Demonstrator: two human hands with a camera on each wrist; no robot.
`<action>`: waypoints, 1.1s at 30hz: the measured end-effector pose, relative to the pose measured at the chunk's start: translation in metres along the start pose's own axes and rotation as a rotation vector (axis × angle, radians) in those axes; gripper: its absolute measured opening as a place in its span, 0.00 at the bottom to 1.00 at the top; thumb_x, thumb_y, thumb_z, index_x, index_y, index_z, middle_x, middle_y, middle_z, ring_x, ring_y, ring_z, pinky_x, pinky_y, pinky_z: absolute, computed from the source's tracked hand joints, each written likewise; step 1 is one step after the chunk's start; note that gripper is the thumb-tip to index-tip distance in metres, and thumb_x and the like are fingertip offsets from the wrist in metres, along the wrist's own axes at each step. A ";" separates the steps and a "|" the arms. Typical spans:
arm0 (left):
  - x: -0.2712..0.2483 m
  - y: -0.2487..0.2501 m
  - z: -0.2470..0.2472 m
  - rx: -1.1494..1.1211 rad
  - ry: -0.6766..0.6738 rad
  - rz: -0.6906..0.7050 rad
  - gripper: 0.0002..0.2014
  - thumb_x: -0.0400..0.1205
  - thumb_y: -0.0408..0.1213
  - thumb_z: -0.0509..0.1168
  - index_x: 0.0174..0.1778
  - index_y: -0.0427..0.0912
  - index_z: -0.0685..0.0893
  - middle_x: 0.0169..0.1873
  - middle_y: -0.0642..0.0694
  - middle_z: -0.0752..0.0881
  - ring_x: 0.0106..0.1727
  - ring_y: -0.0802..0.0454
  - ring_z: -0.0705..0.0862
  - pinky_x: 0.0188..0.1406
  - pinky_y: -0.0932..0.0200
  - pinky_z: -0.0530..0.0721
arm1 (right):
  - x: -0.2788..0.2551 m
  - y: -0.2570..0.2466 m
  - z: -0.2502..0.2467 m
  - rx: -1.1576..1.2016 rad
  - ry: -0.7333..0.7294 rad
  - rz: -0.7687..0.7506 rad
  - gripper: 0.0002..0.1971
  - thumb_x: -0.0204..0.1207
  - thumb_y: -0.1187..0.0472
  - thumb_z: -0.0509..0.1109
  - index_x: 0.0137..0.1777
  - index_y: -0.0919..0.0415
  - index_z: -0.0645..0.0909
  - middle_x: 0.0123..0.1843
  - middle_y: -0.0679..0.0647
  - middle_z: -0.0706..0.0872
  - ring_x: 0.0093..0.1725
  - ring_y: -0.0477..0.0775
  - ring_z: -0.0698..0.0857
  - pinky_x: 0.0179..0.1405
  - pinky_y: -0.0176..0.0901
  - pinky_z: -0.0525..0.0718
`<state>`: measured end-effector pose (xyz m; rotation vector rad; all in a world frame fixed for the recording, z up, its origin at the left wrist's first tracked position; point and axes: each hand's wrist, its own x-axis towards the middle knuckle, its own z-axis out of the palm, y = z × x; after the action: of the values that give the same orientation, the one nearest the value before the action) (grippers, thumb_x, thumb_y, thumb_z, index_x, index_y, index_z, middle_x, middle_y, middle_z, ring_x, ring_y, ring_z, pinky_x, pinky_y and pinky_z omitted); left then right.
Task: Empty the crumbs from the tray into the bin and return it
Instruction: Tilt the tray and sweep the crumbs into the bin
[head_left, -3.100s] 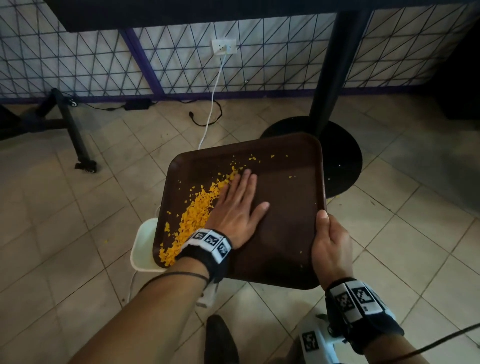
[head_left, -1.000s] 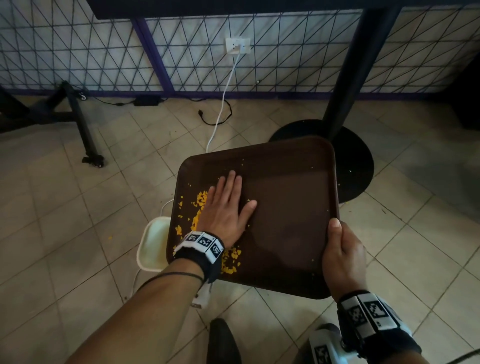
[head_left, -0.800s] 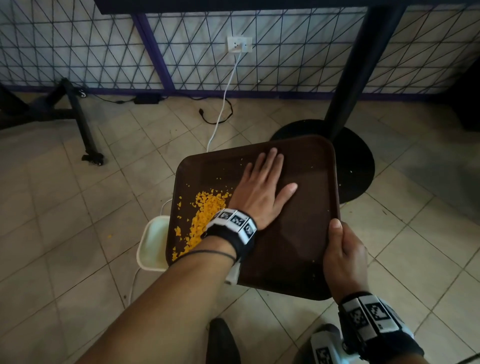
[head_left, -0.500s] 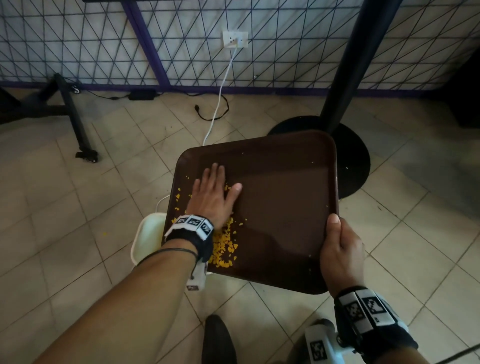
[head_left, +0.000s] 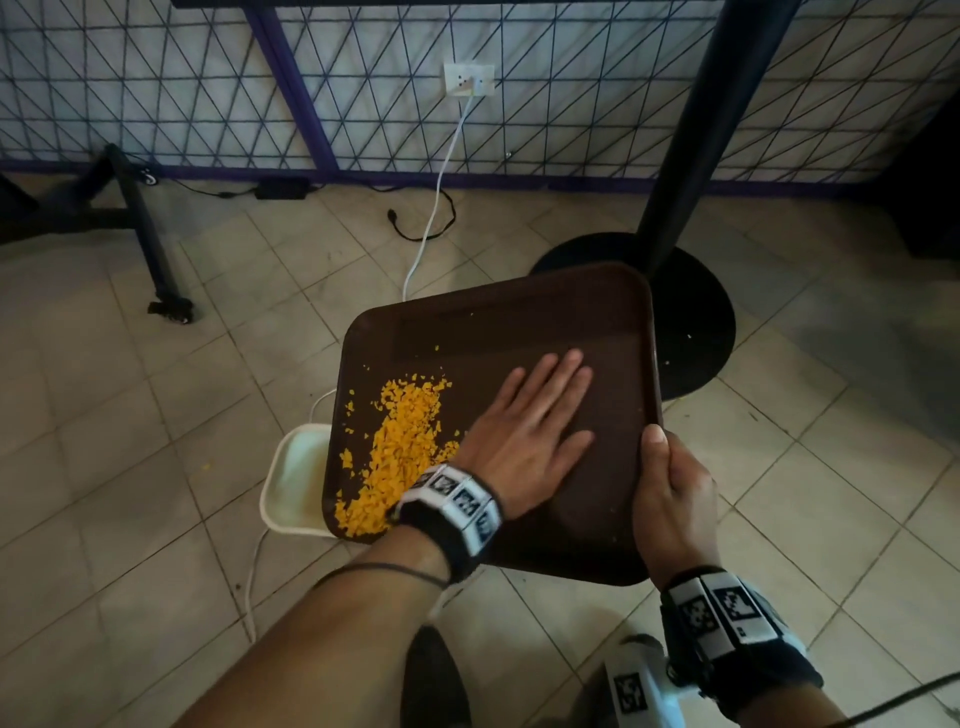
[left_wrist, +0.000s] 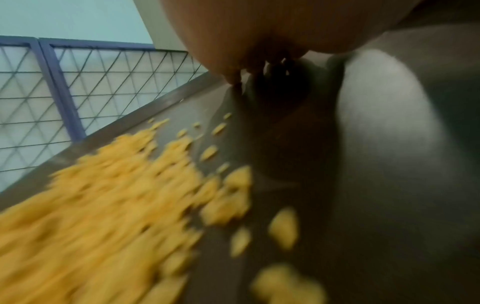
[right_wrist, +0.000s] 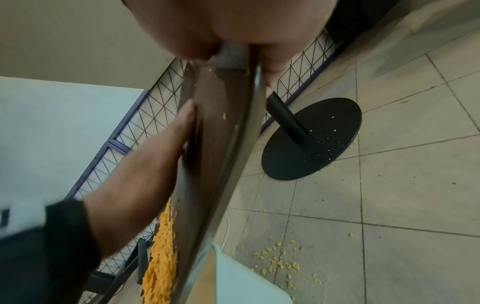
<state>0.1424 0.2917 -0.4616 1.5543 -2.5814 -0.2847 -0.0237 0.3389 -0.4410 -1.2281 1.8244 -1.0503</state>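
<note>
One tray (head_left: 519, 332), one bin (head_left: 296, 483) and one heap of orange crumbs (head_left: 400, 452) make up what I am working with, plus my two hands. I hold the brown tray in the middle of the head view, tilted so that its lower-left corner hangs over the cream bin, which shows just left of the tray's edge on the tiled floor (head_left: 130, 467). My right hand (head_left: 675, 499) grips the tray's right rim, thumb on top and fingers curled under. My left hand (head_left: 524, 436) lies flat on the tray, fingers straight and together, holding nothing, with the crumbs just to its left. The heap runs from mid-tray down to the lower-left corner; a few stray bits sit higher up. In the right wrist view more crumbs lie scattered on the floor beside the bin and on the black round table base (right_wrist: 311, 139).

Open floor lies to the left and lower left of the frame; the table post (head_left: 696, 130) and its base stand just beyond the tray's far right corner. A white cable (head_left: 436, 197) drops from the wall socket (head_left: 468, 79) toward the bin.

Half a second ago my left hand was near the tray's left edge with a small patch of crumbs under the wrist; now it lies nearer the middle of the tray, and the whole heap is uncovered.
</note>
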 end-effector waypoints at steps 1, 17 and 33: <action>-0.012 -0.010 0.003 0.011 -0.024 -0.039 0.32 0.90 0.56 0.41 0.88 0.46 0.46 0.87 0.50 0.41 0.87 0.51 0.42 0.85 0.43 0.50 | 0.000 -0.001 -0.001 -0.003 -0.009 0.001 0.21 0.88 0.50 0.52 0.46 0.60 0.82 0.37 0.54 0.86 0.36 0.52 0.86 0.30 0.45 0.85; -0.038 0.037 0.006 0.146 -0.109 0.241 0.32 0.91 0.53 0.46 0.88 0.44 0.47 0.87 0.46 0.46 0.87 0.44 0.43 0.85 0.40 0.47 | 0.002 -0.004 -0.004 0.079 0.001 0.034 0.19 0.87 0.50 0.54 0.45 0.56 0.83 0.40 0.54 0.88 0.42 0.54 0.87 0.40 0.47 0.83; -0.086 0.071 0.026 -0.070 -0.157 0.163 0.34 0.90 0.59 0.45 0.88 0.48 0.44 0.87 0.50 0.43 0.87 0.48 0.42 0.84 0.47 0.39 | -0.001 -0.010 0.002 0.035 0.042 0.051 0.22 0.86 0.45 0.52 0.47 0.58 0.82 0.41 0.54 0.87 0.41 0.55 0.85 0.39 0.48 0.83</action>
<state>0.1163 0.4028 -0.4720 1.3392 -2.7629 -0.4930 -0.0181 0.3370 -0.4322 -1.1415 1.8520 -1.0829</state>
